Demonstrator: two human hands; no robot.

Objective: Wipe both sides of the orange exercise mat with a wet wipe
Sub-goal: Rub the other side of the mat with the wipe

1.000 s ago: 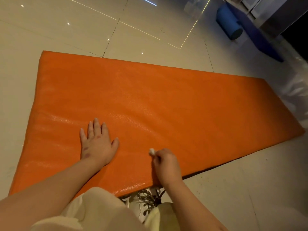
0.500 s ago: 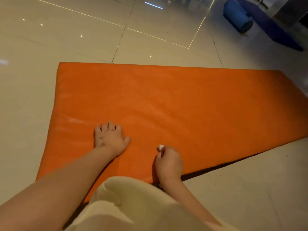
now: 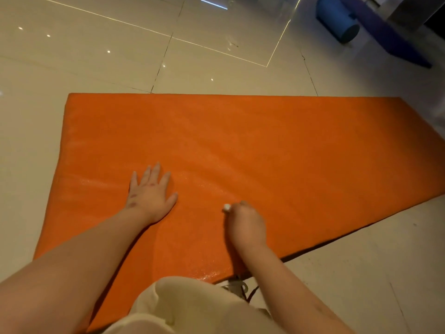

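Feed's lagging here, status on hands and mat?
Left hand flat on orange mat. Right hand grips wet wipe on mat. Blue roll well clear.

One wide-angle camera, worn on the person's head, is facing forward and steeply down, sitting close above the right hand (image 3: 245,225) that is pinching the wet wipe (image 3: 226,207). That grip is falling just below the frame's middle. The orange exercise mat (image 3: 265,145) is spreading ahead of the grip and to both sides, its end to the right running out of frame. The left hand (image 3: 151,194) is lying flat just left of the grip. Far beyond the grip, to its right, the view is blurring what is probably a blue roll (image 3: 337,20).
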